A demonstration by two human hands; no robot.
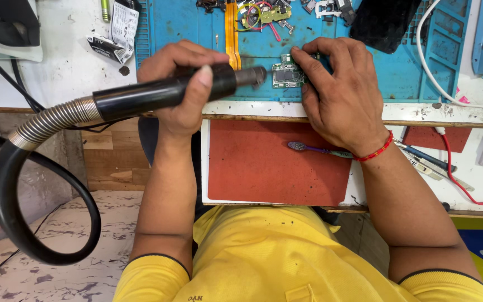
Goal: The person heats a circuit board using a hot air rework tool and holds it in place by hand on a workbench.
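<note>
The small green circuit board (287,74) lay flat on the blue work mat (197,28), close to the mat's near edge and just short of the front lip of the desk (74,67). The right hand (339,92) pressed down on the board's right side, fingers curled and spread over it, the fingertips (299,56) touching its upper corner; it pinned the board rather than gripping it. A red thread bracelet (377,151) circled that wrist. The left hand (183,84) was wrapped tightly around a black hot-air handpiece (157,92), thumb laid over the top, with the metal nozzle (251,75) pointing sideways at the board's left edge and stopping just beside it. From the back of the handpiece a ribbed metal sleeve (48,120) ran into a thick black hose (6,207) that looped down toward the floor. Farther up the mat sat an orange flex ribbon (231,28) and a scatter of small boards and wires (264,12), with a dark phone panel (381,21) off to the right. Below the desk edge a red pad (275,162) rested on a lower shelf, a purple toothbrush (314,149) lying on it, and tweezers (437,170) lay to its right. The person wore a yellow shirt (286,257).
</note>
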